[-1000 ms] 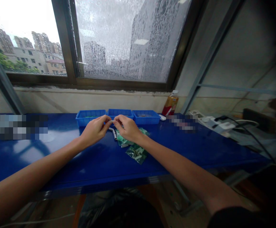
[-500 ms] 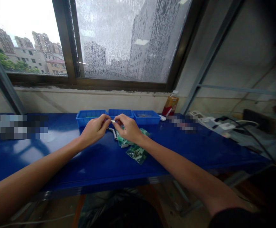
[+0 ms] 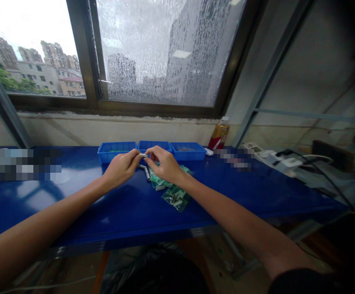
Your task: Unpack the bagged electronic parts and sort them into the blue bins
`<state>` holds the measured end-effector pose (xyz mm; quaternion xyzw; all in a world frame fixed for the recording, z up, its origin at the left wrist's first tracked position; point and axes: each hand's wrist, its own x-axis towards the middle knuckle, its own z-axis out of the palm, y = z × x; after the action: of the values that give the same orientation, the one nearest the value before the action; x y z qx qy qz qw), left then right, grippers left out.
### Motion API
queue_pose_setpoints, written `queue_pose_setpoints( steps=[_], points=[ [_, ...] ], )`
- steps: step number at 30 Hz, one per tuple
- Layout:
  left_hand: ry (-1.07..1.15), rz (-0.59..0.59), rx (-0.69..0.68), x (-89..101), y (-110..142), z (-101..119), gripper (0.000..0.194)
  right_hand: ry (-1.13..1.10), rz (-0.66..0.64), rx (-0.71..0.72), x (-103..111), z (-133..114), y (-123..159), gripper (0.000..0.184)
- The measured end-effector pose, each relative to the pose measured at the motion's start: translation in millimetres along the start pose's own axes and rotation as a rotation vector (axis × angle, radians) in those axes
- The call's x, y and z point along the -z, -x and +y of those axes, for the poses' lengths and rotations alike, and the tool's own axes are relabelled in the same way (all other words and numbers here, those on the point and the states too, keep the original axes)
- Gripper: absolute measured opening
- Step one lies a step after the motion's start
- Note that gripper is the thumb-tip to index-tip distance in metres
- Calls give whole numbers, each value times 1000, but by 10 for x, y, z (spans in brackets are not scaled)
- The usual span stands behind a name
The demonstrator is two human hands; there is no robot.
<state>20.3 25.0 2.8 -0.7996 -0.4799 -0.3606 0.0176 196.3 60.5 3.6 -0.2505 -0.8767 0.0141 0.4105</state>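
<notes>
Between my two hands is a small white cylindrical piece [image 3: 143,155], pinched at its ends above the blue table. My left hand [image 3: 123,165] closes on its left end with thumb and forefinger. At the other end, my right hand [image 3: 164,165] grips it with bent fingers. Its exact kind is too small to make out. Just below lie several small silvery-white cylinders [image 3: 147,173]. Beneath and beside my right hand spreads a green-tinted clear plastic bag [image 3: 176,197] with similar small pieces in it, partly hidden by that hand.
Three blue bins [image 3: 189,152] stand in a row along the wall; the left one holds something green. A drink bottle [image 3: 219,134] with an amber and red label stands at the back right. White plugs and cables [image 3: 288,162] lie on the right. The blue table's front edge [image 3: 128,241] runs nearest me.
The small white piece has turned slightly and more of it shows between my fingers. Both hands stay in nearly the same place, still pinching it.
</notes>
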Motion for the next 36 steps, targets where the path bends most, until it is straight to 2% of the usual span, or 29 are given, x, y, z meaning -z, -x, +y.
queue_pose_setpoints(
  steps=[5,10,13,20,29,36],
  points=[
    [-164,-92,20,-60,-20,-150,31,87,84,-60,60,211,-37,16],
    [-333,-327,31,-155,40,-380,34,193,186,-214,103,669,-28,16],
    [-342,-401,41,-148,57,-400,35,228,199,-284,114,844,-8,18],
    [-325,-383,67,-92,37,-339,19,273,153,-310,100,872,12,17],
    [-294,-363,75,-109,35,-318,19,337,123,-362,108,869,14,21],
    [-206,-319,65,-147,24,-285,23,407,73,-373,84,889,32,17]
  ],
)
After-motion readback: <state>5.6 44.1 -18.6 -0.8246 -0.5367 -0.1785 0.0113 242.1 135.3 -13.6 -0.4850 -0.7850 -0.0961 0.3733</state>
